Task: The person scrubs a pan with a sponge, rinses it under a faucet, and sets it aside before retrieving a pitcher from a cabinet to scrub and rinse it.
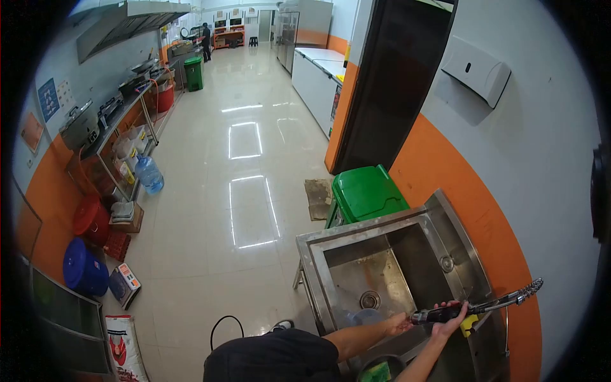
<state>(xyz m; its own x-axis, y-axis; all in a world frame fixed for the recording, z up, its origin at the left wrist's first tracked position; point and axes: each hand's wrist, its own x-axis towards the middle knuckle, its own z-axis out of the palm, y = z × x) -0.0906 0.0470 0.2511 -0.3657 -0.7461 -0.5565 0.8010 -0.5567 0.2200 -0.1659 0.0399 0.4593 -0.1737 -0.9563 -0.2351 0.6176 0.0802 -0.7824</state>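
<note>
A black spray tap head (pixel 439 315) on a coiled metal spring hose (pixel 519 295) is held over the steel sink (pixel 312 254). My right hand (pixel 450 321) has its fingers wrapped round the black handle. At the nozzle end, my left hand (pixel 399 324) is close against the spray head; its fingers are too small to make out clearly. A clear plastic container (pixel 364 317) sits in the sink beside my left wrist, near the drain (pixel 370 300). Below my hands is a round bowl with a green and yellow sponge (pixel 377 372). Something yellow (pixel 469 326) lies just behind my right hand.
A green lidded bin (pixel 369 193) stands beyond the sink. The wall (pixel 471 172) with a paper dispenser (pixel 477 70) is on the right. Along the left are a blue bucket (pixel 84 267), a water bottle (pixel 149 174) and a steel counter. One person (pixel 206 42) stands far back.
</note>
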